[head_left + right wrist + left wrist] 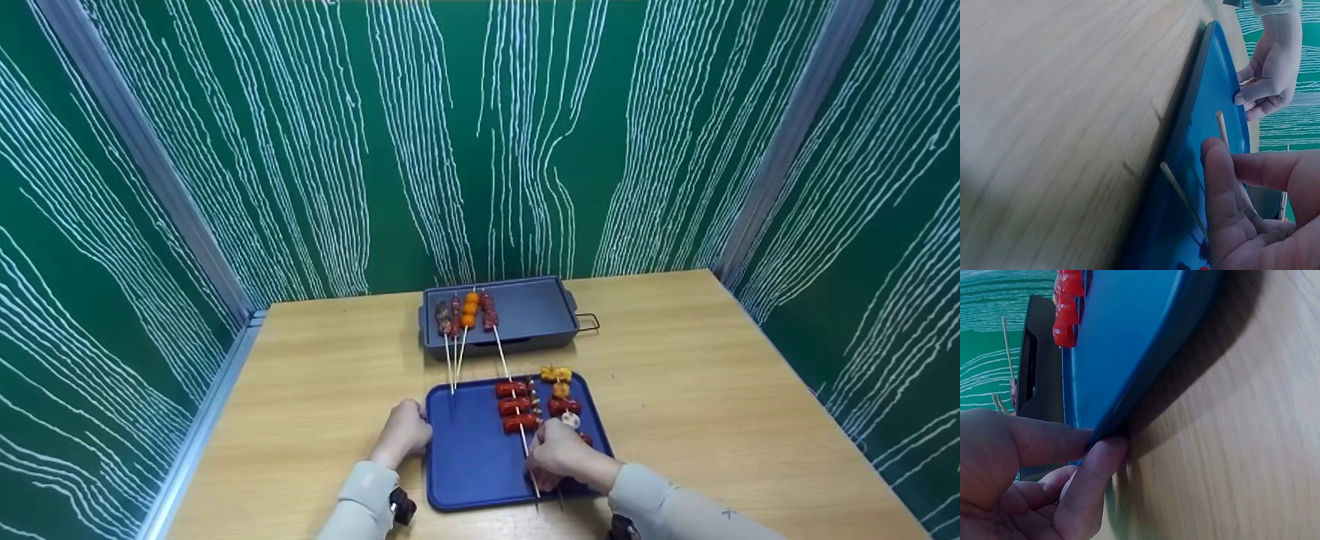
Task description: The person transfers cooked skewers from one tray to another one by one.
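On the table lies a blue tray (469, 465). My left hand (405, 431) pinches its left rim between thumb and finger, plain in the left wrist view. Over the tray's right half, my right hand (559, 454) pinches the wooden stick (1221, 125) of a skewer with red sausage pieces (515, 406). A second stick (1180, 192) runs below the right fingers and juts past the tray's near edge. Beside the sausages lies a thin skewer of small dark pieces (535, 401). Right of that is a mixed skewer (562, 390) with corn at its tip, partly hidden by the hand.
Behind the tray stands a dark rectangular grill pan (529, 307) with a wire handle (589, 322) on its right. Several skewers lie on its left half, one with orange balls (470, 310), their sticks reaching toward the tray. Green patterned panels (525, 150) enclose the wooden table (697, 420).
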A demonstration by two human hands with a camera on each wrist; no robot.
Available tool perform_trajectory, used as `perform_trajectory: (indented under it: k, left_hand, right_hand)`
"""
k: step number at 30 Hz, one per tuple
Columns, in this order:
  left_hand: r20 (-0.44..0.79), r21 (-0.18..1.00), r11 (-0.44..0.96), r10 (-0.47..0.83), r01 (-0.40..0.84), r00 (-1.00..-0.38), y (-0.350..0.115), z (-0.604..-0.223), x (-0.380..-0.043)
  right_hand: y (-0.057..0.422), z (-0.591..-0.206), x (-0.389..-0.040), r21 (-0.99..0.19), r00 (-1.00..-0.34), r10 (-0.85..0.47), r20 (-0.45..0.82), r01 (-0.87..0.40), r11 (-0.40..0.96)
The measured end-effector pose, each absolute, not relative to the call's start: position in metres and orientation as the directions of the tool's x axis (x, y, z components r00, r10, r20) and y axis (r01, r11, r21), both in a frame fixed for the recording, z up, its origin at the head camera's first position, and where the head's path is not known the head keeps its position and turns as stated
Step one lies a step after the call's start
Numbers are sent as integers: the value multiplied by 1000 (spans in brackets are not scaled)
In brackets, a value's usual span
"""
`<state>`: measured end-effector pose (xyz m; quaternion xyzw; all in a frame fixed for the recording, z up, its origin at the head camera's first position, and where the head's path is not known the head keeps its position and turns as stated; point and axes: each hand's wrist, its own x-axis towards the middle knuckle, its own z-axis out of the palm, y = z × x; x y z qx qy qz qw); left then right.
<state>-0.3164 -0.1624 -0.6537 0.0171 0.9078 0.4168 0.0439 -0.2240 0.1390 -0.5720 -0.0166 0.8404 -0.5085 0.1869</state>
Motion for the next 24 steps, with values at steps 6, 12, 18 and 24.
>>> perform_trajectory:
  k: [6, 12, 18, 24]
  left_hand:
    - [-46, 741, 671, 90, 27, -995, -167, -664, -325]
    - [-61, 744, 669, 82, 10, -995, -166, -664, -324]
    - [-72, 746, 666, 74, -5, -995, -166, -663, -323]
    - [-60, 740, 673, 74, 5, -995, -166, -665, -324]
  right_hand:
    - [137, -572, -225, -859, -928, -241, -283, 134, 494]
    - [135, -574, -227, -847, -928, -242, -284, 124, 517]
    - [134, -576, -228, -839, -923, -242, -300, 134, 527]
    - [134, -577, -228, -826, -922, -245, -301, 123, 550]
